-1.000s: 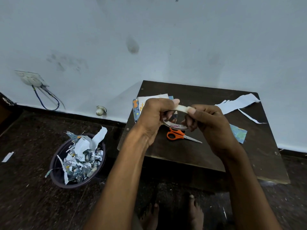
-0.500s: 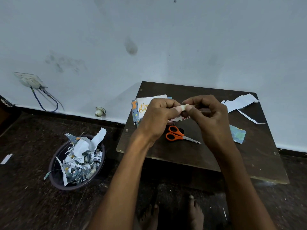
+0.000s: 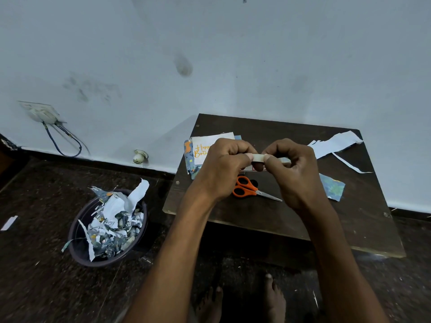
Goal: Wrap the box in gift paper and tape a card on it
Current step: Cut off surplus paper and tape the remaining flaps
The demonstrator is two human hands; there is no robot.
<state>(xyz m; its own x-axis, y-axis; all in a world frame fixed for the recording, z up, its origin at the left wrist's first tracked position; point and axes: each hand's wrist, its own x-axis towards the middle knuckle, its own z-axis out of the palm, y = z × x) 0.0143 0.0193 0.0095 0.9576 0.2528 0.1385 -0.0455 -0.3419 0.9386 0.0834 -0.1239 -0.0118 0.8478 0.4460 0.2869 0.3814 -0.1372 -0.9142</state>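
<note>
Left hand (image 3: pixel 224 167) and right hand (image 3: pixel 295 173) both pinched the tape roll (image 3: pixel 258 157), held above the worktop (image 3: pixel 349 220). Card (image 3: pixel 205 148) lay on the wrapped box (image 3: pixel 190 159) at the far left; scissors (image 3: pixel 251 190) lay beneath the hands.

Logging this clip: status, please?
Left hand and right hand both pinch the tape roll above the table. Card on wrapped box, untaped. Scissors idle below; nothing blocking.
</note>
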